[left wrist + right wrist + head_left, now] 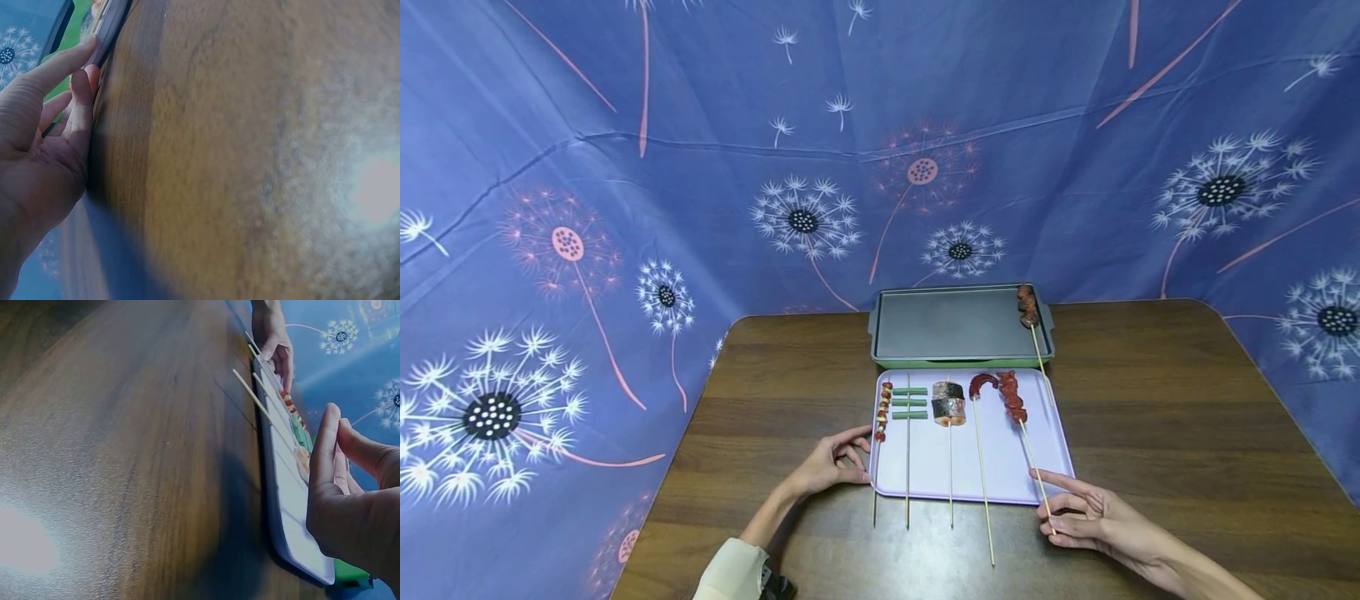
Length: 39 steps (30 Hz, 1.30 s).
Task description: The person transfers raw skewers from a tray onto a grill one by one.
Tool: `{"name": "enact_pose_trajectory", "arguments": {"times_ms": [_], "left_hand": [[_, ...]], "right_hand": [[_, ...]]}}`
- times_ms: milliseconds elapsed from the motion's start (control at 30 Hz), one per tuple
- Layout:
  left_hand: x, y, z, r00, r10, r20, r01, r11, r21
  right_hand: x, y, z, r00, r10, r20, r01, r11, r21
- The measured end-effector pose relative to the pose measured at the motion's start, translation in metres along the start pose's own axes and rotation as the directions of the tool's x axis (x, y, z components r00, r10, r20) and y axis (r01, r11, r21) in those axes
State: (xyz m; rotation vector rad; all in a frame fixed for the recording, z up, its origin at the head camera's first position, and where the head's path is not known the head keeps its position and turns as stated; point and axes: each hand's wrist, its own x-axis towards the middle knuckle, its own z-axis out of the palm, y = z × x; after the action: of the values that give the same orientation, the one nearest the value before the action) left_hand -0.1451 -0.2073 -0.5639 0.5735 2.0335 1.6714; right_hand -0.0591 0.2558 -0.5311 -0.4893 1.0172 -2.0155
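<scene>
R hand grip is pinched on the red meat skewer nr the stick's bottom end, meat at R end of the lilac tray (resting or just above, can't tell); w/ the load that far off, stick could prob. roll or droop. L hand thumb + index apart at tray's L edge, so a stray push might shift it. Swinging R could knock the brown skewer jutting off the grill pan; going L may snag the curled red skewer.
</scene>
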Motion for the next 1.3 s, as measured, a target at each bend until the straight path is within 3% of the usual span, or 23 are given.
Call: {"name": "enact_pose_trajectory", "arguments": {"times_ms": [367,767,967,1300], "left_hand": [[-0.001,0.001,-0.001,1.0,-0.019,-0.011,0.019,0.999,0.026],[-0.002,0.0,0.0,1.0,0.011,0.003,-0.011,1.0,0.014],[-0.001,0.002,0.001,1.0,-0.021,-0.011,0.021,1.0,0.005],[-0.001,0.0,0.001,1.0,-0.024,-0.015,0.024,1.0,-0.002]], "right_hand": [[0.004,-0.011,0.011,1.0,-0.021,0.003,0.021,1.0,-0.005],[0.007,-0.023,0.012,0.998,-0.057,0.031,0.059,0.996,-0.061],[0.011,-0.035,0.009,0.998,-0.06,-0.012,0.059,0.993,-0.106],[0.025,-0.049,-0.002,0.993,-0.085,-0.078,0.066,0.973,-0.22]]}}
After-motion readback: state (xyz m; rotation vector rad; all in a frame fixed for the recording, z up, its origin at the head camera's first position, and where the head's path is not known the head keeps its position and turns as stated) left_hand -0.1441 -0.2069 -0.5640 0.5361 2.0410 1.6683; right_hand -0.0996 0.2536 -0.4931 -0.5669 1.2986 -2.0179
